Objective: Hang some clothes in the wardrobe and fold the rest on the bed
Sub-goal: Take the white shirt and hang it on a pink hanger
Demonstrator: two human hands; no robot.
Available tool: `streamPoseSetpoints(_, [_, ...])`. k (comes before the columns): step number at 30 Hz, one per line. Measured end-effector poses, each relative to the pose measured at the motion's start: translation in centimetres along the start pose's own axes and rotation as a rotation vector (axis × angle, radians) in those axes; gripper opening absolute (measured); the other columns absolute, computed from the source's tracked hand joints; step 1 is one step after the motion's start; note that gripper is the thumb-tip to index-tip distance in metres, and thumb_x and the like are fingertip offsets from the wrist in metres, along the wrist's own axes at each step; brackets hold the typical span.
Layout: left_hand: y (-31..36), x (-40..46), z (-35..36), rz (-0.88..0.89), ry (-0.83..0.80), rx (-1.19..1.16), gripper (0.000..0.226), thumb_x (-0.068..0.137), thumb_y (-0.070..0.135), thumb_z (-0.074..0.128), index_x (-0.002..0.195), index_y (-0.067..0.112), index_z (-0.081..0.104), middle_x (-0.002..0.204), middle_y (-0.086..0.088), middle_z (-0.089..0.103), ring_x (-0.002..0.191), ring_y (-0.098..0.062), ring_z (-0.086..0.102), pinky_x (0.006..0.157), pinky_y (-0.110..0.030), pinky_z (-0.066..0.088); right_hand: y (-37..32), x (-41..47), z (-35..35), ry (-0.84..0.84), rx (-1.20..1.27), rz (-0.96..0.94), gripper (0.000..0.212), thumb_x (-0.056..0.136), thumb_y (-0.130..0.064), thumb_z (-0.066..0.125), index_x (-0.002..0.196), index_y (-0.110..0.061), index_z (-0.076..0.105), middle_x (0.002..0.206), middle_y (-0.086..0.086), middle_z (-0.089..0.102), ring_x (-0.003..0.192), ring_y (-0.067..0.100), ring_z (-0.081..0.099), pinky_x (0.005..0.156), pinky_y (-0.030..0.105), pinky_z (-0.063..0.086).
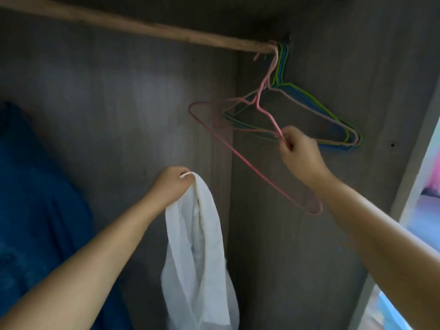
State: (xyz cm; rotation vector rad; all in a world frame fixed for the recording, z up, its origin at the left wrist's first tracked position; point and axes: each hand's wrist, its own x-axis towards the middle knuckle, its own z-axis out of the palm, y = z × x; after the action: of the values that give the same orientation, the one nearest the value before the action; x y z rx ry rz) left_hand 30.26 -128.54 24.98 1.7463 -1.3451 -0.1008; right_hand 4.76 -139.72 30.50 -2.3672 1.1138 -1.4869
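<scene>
Hanger-fetching is the step in hand, by the look of it. Your right hand [300, 152], at about three o'clock from the middle of the view, pinches the pink hanger [252, 167] where its shoulder wire meets the bottom bar; the fingers are curled tight on the wire. The hanger tilts steeply, its long bar running from ten o'clock down to four o'clock, while its hook still sits over the wooden rail [133, 26] at the one o'clock corner of the wardrobe [119, 96]. Just behind it, the other hangers [328, 120], green, blue and pale pink, hang bunched on the same end of the rail, close against the side wall.

Your left hand [172, 184], near six o'clock from the centre, grips the white garment [200, 246] by a bunched upper edge; the cloth drops straight down toward the bottom of the view, clear of the hanger. The two hands are well apart.

Next, I judge, you need to lift the hook up and off the rail without dragging its neighbours along, since the necks sit tight together. Then bring hanger and garment together and find the neck opening, which cannot be made out in the bunched cloth. A dark blue cloth [35, 198] hangs or lies at nine o'clock; which, I cannot tell.
</scene>
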Motion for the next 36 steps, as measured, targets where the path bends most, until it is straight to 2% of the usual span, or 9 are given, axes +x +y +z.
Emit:
streamPoseSetpoints(3, [-3.1,-1.3,0.3,-0.077,-0.196,0.271,0.028,0.089,0.023,0.056,0.065,0.010,0.061,0.080,-0.018,0.065,0.083,-0.032,0.063,0.062,-0.029,0.038,0.4,-6.4,2.1,-0.352,0.395,0.344,0.012,0.094,-0.017,0.057,0.105,-0.011,0.061,0.064,-0.003,0.050,0.047,0.008,0.043,0.040,0.020,0.032])
streamPoseSetpoints(6, [-6.4,-3.8,0.9,-0.166,-0.301,0.466,0.040,0.092,0.034,0.055,0.073,0.000,0.061,0.093,-0.023,0.065,0.091,-0.036,0.063,0.068,-0.037,0.048,0.4,-12.7,3.6,-0.527,0.273,0.433,0.022,0.093,-0.046,0.054,0.094,-0.029,0.069,0.051,-0.010,0.046,0.040,0.001,0.040,0.040,0.015,0.030])
streamPoseSetpoints(10, [-10.5,-8.0,0.7,-0.309,-0.298,0.570,0.046,0.098,0.041,0.046,0.107,0.000,0.064,0.112,-0.018,0.063,0.102,-0.033,0.060,0.079,-0.033,0.046,-0.1,-21.7,3.2,-0.423,0.246,0.473,0.032,0.099,-0.044,0.041,0.092,-0.037,0.070,0.035,-0.010,0.027,0.031,0.005,0.029,0.036,0.012,0.025])
streamPoseSetpoints(14, [-12.3,-11.8,0.1,-0.398,-0.282,0.581,0.049,0.102,0.043,0.033,0.113,0.004,0.062,0.114,-0.015,0.063,0.101,-0.032,0.060,0.074,-0.029,0.043,-2.0,-29.8,1.3,-0.404,0.471,0.493,0.026,0.100,-0.028,0.044,0.106,-0.029,0.069,0.045,-0.010,0.028,0.039,0.008,0.027,0.038,0.017,0.026])
streamPoseSetpoints(21, [-12.6,-15.8,-0.3,-0.406,-0.155,0.495,0.052,0.101,0.042,0.032,0.102,0.001,0.064,0.106,-0.020,0.065,0.097,-0.037,0.060,0.074,-0.034,0.043,-3.4,-38.3,-0.3,-0.362,0.321,0.460,0.025,0.096,-0.033,0.047,0.095,-0.041,0.071,0.044,-0.013,0.038,0.039,0.005,0.033,0.044,0.010,0.026])
streamPoseSetpoints(24, [-11.5,-17.3,-1.1,-0.375,-0.210,0.463,0.049,0.099,0.040,0.036,0.095,0.002,0.065,0.098,-0.020,0.066,0.089,-0.036,0.061,0.074,-0.035,0.046,-4.0,-39.9,-0.7,-0.373,0.369,0.504,0.027,0.086,-0.051,0.044,0.100,-0.048,0.067,0.048,-0.006,0.025,0.043,0.013,0.023,0.045,0.025,0.020])
streamPoseSetpoints(30, [-4.7,-23.3,1.3,0.065,-0.380,0.320,0.042,0.097,0.031,0.043,0.056,0.023,0.043,0.054,0.007,0.045,0.062,-0.025,0.054,0.050,-0.024,0.031,-6.4,-40.2,0.9,-0.282,0.438,0.554,0.035,0.083,-0.056,0.043,0.101,-0.040,0.069,0.050,-0.005,0.023,0.046,0.015,0.022,0.045,0.024,0.018])
streamPoseSetpoints(33, [-2.9,-24.5,0.2,0.123,-0.609,0.238,0.025,0.096,0.052,0.039,0.104,0.042,0.060,0.061,0.005,0.052,0.062,-0.017,0.057,0.051,-0.012,0.036,-7.4,-40.0,0.2,-0.269,0.507,0.532,0.031,0.084,-0.054,0.044,0.104,-0.046,0.067,0.051,-0.006,0.023,0.048,0.018,0.021,0.045,0.026,0.018])
streamPoseSetpoints(36, [-1.8,-23.6,-2.2,0.202,-0.734,0.334,0.072,0.076,0.083,0.018,0.134,0.050,0.044,0.082,0.014,0.053,0.095,-0.010,0.057,0.085,-0.028,0.047,-7.7,-39.8,-1.2,-0.260,0.560,0.528,0.029,0.086,-0.048,0.047,0.104,-0.043,0.069,0.051,-0.009,0.024,0.049,0.017,0.020,0.046,0.024,0.018])
